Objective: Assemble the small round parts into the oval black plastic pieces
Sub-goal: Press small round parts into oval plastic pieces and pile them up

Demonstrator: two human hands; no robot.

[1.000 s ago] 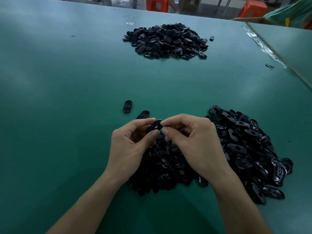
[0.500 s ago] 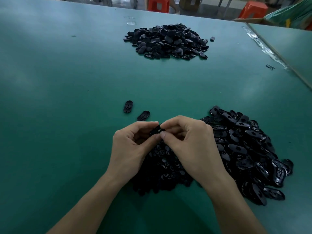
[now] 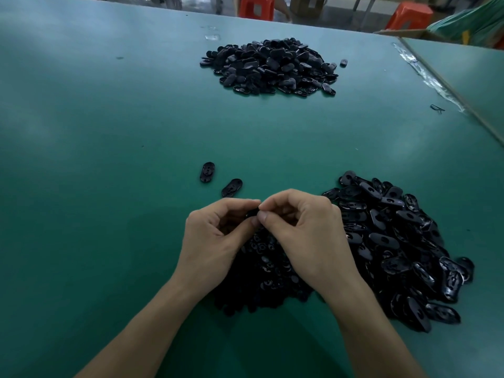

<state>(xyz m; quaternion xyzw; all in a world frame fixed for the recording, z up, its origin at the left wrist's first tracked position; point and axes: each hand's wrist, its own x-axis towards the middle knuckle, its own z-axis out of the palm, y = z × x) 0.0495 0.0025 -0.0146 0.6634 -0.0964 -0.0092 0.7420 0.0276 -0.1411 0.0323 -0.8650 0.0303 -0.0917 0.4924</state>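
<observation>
Low in the middle of the frame, the left hand [image 3: 215, 241] and the right hand [image 3: 305, 236] meet fingertip to fingertip above the green table [image 3: 109, 132]. Both have their fingers curled, thumb and forefinger drawn together, and between them they pinch a small black piece [image 3: 252, 213]. Only a dark sliver of it shows between the left thumb and forefinger, so I cannot tell whether a round part sits in it.

Directly below the hands, and partly hidden by them, lies a heap of small round parts [image 3: 261, 271], dark and glossy. Just right of it, touching its edge, a larger heap of oval pieces [image 3: 403, 241] spreads toward the lower right of the frame, many with their slotted sides up.

Two loose oval pieces lie apart from the heaps, up and left of the left hand: one [image 3: 207, 172] stands almost upright in the frame, the other [image 3: 232, 187] is tilted and lies near the left knuckles.

At the top centre, well apart from the hands, sits a far heap [image 3: 270, 66] of black pieces, with a single piece [image 3: 344, 62] just beside its right edge. Orange stools [image 3: 256, 6] stand beyond the table's far edge.
</observation>
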